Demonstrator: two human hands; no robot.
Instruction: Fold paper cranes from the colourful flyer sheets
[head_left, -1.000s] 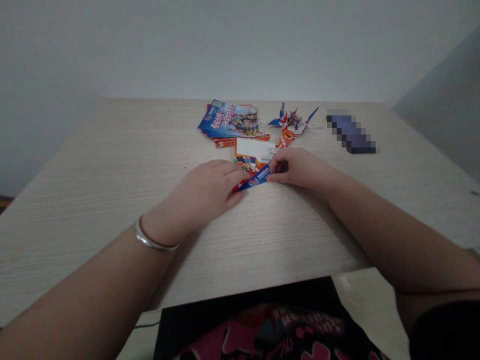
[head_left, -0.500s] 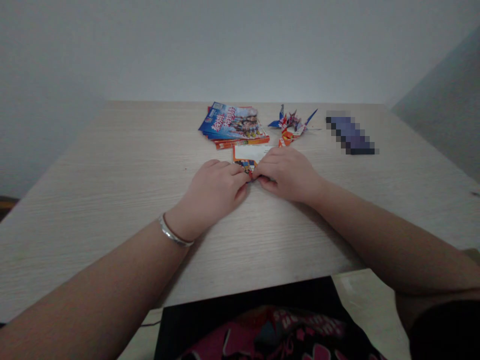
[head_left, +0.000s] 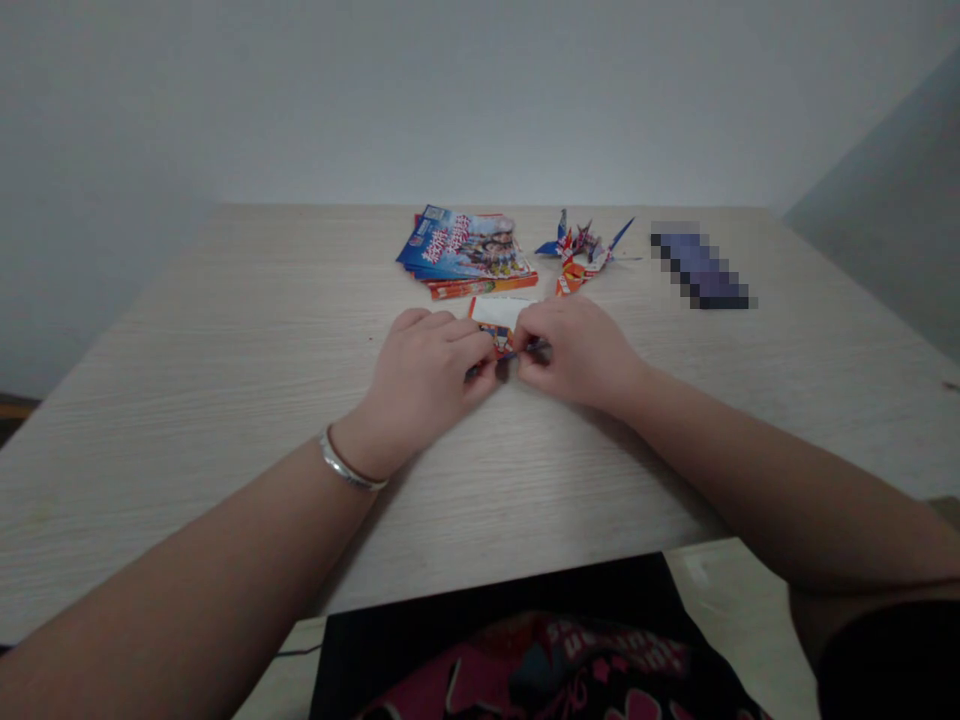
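My left hand (head_left: 424, 375) and my right hand (head_left: 577, 350) meet over a folded piece of printed paper (head_left: 499, 320) lying on the light wooden table (head_left: 225, 330). Both hands have their fingers curled, pinching the paper's near edge between them. Only the paper's white and orange far part shows above my knuckles. A silver bangle (head_left: 349, 470) sits on my left wrist.
A stack of colourful printed sheets (head_left: 465, 250) lies further back on the table. Folded paper cranes (head_left: 585, 250) stand to its right. A blurred purple object (head_left: 701, 268) lies at the right. The table's near edge runs above my lap.
My right hand slid left along the blue folded edge until it met my left hand. The blue strip seen a second ago is now covered by both hands.
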